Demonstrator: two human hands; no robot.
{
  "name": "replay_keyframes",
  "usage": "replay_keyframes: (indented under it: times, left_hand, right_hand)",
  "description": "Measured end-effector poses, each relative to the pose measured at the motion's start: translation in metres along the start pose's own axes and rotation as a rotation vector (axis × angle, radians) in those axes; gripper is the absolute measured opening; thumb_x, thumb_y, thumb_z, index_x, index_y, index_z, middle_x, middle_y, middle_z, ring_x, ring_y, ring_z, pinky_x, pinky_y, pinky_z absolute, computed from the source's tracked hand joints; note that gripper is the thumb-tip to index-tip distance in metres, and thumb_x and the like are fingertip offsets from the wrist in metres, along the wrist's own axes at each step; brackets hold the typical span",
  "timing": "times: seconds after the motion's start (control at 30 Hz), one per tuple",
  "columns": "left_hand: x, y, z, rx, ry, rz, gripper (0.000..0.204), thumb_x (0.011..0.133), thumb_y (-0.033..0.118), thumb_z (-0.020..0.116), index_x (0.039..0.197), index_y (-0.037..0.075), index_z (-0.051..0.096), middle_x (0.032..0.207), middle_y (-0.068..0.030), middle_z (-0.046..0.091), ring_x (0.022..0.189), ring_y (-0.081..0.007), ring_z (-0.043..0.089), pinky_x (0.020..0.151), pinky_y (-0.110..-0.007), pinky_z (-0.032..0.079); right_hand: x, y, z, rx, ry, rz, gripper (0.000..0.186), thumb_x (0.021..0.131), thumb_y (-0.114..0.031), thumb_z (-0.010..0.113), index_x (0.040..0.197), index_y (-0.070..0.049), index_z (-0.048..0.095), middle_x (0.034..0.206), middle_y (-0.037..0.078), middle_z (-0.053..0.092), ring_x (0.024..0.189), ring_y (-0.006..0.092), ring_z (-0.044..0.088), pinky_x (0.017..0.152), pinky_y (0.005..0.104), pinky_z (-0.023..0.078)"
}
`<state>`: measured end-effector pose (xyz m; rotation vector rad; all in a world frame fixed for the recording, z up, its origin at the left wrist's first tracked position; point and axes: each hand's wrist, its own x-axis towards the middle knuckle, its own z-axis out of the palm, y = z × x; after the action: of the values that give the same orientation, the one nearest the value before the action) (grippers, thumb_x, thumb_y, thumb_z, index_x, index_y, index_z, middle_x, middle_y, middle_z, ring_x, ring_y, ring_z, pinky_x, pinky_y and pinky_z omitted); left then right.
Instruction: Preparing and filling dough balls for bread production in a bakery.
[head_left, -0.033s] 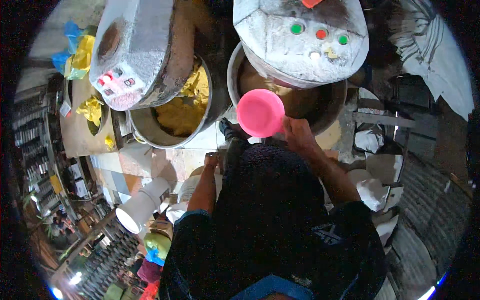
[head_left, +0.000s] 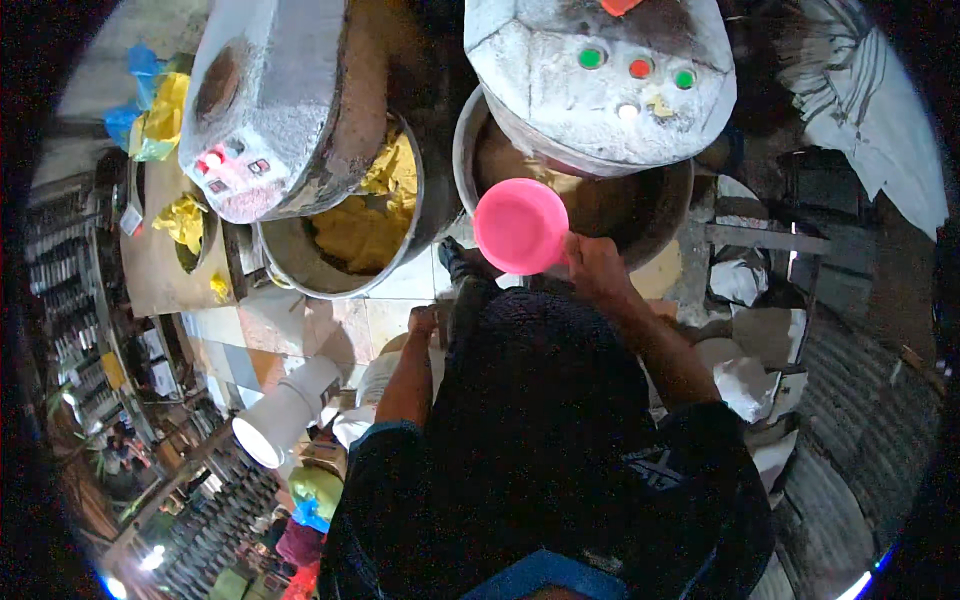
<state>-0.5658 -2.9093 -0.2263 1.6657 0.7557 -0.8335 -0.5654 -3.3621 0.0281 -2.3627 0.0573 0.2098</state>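
Observation:
My right hand [head_left: 597, 267] is closed around the handle of a pink plastic dipper [head_left: 520, 228]. The dipper's round mouth faces up, and only its pink inside shows. It hangs over the near rim of a large metal mixing bowl [head_left: 466, 150] that holds a brownish mass. Above that bowl sits a white, floury mixer head [head_left: 600, 100] with green and red buttons. Low beside my left leg is my left hand [head_left: 423, 320], small in view, with its fingers curled in. Nothing shows in it.
At left, a second mixer [head_left: 250, 130] stands over a metal bowl [head_left: 345, 290] lined with yellow sheeting. A wooden table [head_left: 165, 270] with yellow plastic is farther left. A white bucket [head_left: 300, 395] is near my left arm. White sacks [head_left: 742, 388] lie at right.

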Motion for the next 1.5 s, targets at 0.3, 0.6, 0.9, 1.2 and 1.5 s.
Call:
replay_keyframes:
  times: [0.3, 0.6, 0.9, 1.2, 1.5]
  left_hand:
    - [0.003, -0.012, -0.014, 0.267, -0.084, 0.097, 0.024, 0.089, 0.014, 0.053, 0.109, 0.001, 0.057, 0.058, -0.0020, 0.046, 0.045, -0.0136, 0.046, 0.041, -0.031, 0.044]
    - [0.034, -0.035, -0.035, 0.562, -0.042, 0.083, 0.031, 0.084, 0.020, 0.059, 0.114, 0.010, 0.056, 0.079, -0.0108, 0.065, 0.063, -0.0209, 0.063, 0.057, -0.038, 0.051]
    - [0.025, -0.011, -0.030, 1.394, -0.191, 0.265, 0.040, 0.089, 0.021, 0.054, 0.128, 0.021, 0.045, 0.081, -0.0062, 0.069, 0.071, -0.0198, 0.068, 0.058, -0.037, 0.052]
    - [0.016, -0.019, -0.025, 1.364, -0.116, 0.062, 0.042, 0.092, 0.024, 0.048, 0.134, 0.020, 0.045, 0.088, -0.0015, 0.069, 0.078, -0.0188, 0.067, 0.064, -0.036, 0.053]
    - [0.008, -0.012, -0.017, 1.544, 0.028, 0.092, 0.059, 0.089, 0.062, 0.036, 0.080, 0.014, 0.069, 0.070, -0.0028, 0.067, 0.068, -0.0197, 0.065, 0.068, -0.037, 0.050]
  right_hand:
    - [0.005, 0.025, 0.018, -0.406, 0.041, -0.186, 0.020, 0.088, -0.014, 0.049, 0.099, 0.003, 0.053, 0.079, 0.019, 0.056, 0.066, 0.0356, 0.057, 0.057, 0.0473, 0.044]
    - [0.005, 0.016, 0.011, -0.134, -0.082, -0.149, 0.030, 0.083, -0.012, 0.052, 0.105, 0.007, 0.052, 0.074, 0.017, 0.056, 0.063, 0.0353, 0.056, 0.056, 0.0478, 0.043]
    - [0.008, 0.024, 0.023, 0.014, 0.015, -0.015, 0.022, 0.094, -0.015, 0.041, 0.096, 0.002, 0.052, 0.072, 0.019, 0.059, 0.066, 0.0414, 0.058, 0.056, 0.0504, 0.043]
    - [-0.007, 0.030, 0.036, -0.308, -0.053, -0.114, 0.023, 0.092, -0.018, 0.044, 0.098, 0.003, 0.053, 0.077, 0.018, 0.058, 0.073, 0.0361, 0.058, 0.067, 0.0498, 0.043]
    - [0.001, 0.020, 0.030, -0.044, -0.146, -0.060, 0.024, 0.091, -0.018, 0.047, 0.097, 0.005, 0.052, 0.075, 0.016, 0.058, 0.070, 0.0362, 0.059, 0.060, 0.0496, 0.045]
